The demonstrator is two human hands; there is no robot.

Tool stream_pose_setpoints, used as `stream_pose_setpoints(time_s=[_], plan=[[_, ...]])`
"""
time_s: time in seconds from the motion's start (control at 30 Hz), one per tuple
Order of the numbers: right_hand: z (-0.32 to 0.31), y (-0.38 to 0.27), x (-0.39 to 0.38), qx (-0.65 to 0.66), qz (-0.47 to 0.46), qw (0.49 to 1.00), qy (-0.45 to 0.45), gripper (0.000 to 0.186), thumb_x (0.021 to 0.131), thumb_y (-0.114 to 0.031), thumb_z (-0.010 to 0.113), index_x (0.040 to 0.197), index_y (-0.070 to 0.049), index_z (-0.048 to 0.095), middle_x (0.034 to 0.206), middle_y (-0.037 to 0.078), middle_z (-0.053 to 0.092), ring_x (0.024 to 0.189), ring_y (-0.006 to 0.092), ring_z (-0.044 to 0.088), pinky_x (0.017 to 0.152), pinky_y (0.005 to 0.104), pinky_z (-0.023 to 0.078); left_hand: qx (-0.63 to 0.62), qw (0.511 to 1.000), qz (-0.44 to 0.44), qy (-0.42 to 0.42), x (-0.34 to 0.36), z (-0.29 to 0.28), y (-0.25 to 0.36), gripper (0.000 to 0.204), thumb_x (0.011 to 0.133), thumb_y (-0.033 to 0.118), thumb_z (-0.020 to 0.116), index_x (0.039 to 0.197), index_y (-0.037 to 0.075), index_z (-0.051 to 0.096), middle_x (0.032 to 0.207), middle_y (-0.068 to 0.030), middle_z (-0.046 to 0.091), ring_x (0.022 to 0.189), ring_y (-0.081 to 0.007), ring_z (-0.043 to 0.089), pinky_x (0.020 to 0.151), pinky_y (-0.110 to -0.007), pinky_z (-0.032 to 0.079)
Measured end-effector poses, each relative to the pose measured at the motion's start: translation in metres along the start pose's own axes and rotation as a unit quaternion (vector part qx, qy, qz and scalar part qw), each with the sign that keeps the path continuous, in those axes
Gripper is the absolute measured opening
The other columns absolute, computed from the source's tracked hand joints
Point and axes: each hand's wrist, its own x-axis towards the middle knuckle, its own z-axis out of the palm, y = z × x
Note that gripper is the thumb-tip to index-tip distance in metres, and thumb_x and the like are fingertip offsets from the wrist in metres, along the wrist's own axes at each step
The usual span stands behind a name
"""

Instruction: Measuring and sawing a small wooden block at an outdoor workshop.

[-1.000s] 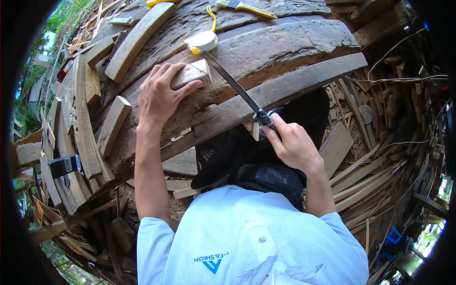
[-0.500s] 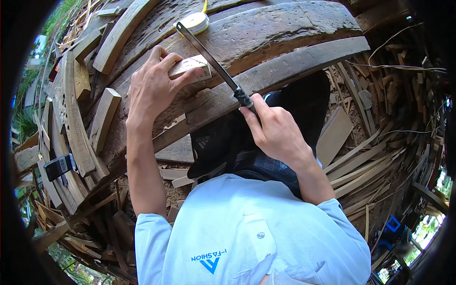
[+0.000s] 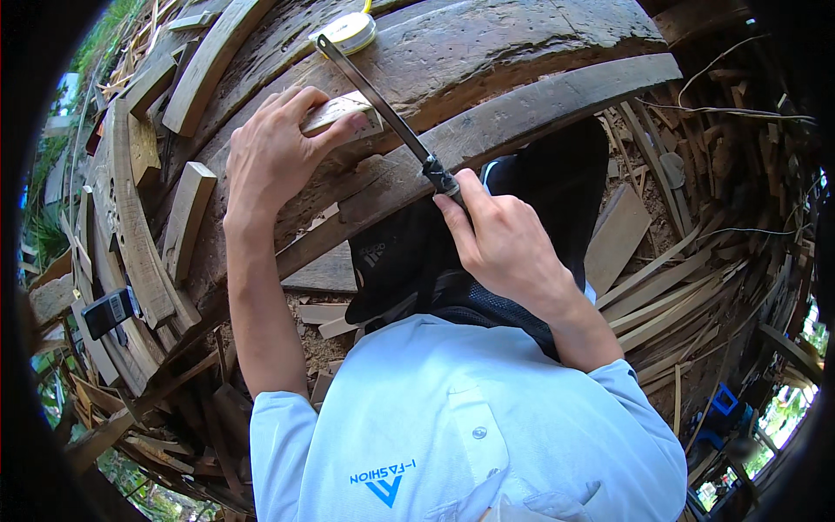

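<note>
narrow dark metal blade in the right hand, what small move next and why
Perhaps draw the narrow dark metal blade in a short, light stroke: the right hand grips it, and it appears to cross the end of the pale rectangular wooden block, which the left hand holds.

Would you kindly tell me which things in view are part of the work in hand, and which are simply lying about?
Seemingly in use:
Wood block, in the left hand
Long, narrow hand tool, in the right hand
Timber slab, beneath

Seemingly lying about:
Tape measure
Dark box
Curved wood pieces
Thin wood strips
</note>
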Motion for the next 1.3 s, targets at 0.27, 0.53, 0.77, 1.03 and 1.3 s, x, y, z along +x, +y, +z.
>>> stream_pose_setpoints(time_s=[0.27,0.53,0.77,1.03,1.3], plan=[[0.006,0.003,0.001,-0.021,-0.008,1.0,0.016,0.023,0.107,-0.021,0.055,0.1,0.0,0.054,0.06,0.016,0.062,0.05,0.0329,0.066,0.043,0.04,0.051,0.0,1.0,-0.007,-0.019,0.003,-0.001,-0.001,0.078,0.085,0.084,0.056,0.107,0.011,0.075,0.1,-0.0086,0.074,0.096,-0.0242,0.072,0.084,-0.041,0.057],[0.01,0.009,0.003,-0.009,-0.025,0.999,0.021,0.022,0.107,-0.021,0.055,0.1,0.001,0.054,0.06,0.015,0.062,0.048,0.0308,0.066,0.041,0.0381,0.05,0.01,0.999,-0.014,-0.03,0.003,-0.003,0.001,0.075,0.087,0.081,0.057,0.108,0.011,0.075,0.104,-0.0075,0.074,0.098,-0.0249,0.071,0.085,-0.041,0.056],[0.014,0.012,0.004,0.007,-0.033,0.999,0.028,0.022,0.107,-0.02,0.056,0.101,0.001,0.054,0.06,0.015,0.062,0.048,0.0313,0.065,0.041,0.0389,0.049,0.011,1.0,0.004,-0.004,0.004,0.0,-0.001,0.076,0.087,0.082,0.057,0.104,0.011,0.076,0.097,-0.0078,0.074,0.094,-0.0244,0.071,0.083,-0.041,0.057],[0.014,0.011,0.004,-0.014,-0.02,1.0,0.019,0.021,0.106,-0.019,0.057,0.103,0.002,0.055,0.06,0.016,0.063,0.05,0.0325,0.067,0.042,0.0395,0.051,0.007,1.0,-0.003,-0.01,0.005,0.001,-0.003,0.081,0.085,0.086,0.054,0.103,0.011,0.076,0.096,-0.0068,0.074,0.093,-0.0229,0.071,0.08,-0.04,0.057],[0.008,-0.007,0.025,-0.037,-0.012,0.999,0.011,0.024,0.106,-0.02,0.055,0.101,0.004,0.055,0.06,0.021,0.064,0.056,0.0378,0.069,0.047,0.0445,0.055,0.015,0.999,0.022,-0.018,0.002,0.002,0.011,0.067,0.092,0.074,0.058,0.105,0.009,0.073,0.1,-0.0084,0.071,0.095,-0.0277,0.07,0.081,-0.041,0.055]])
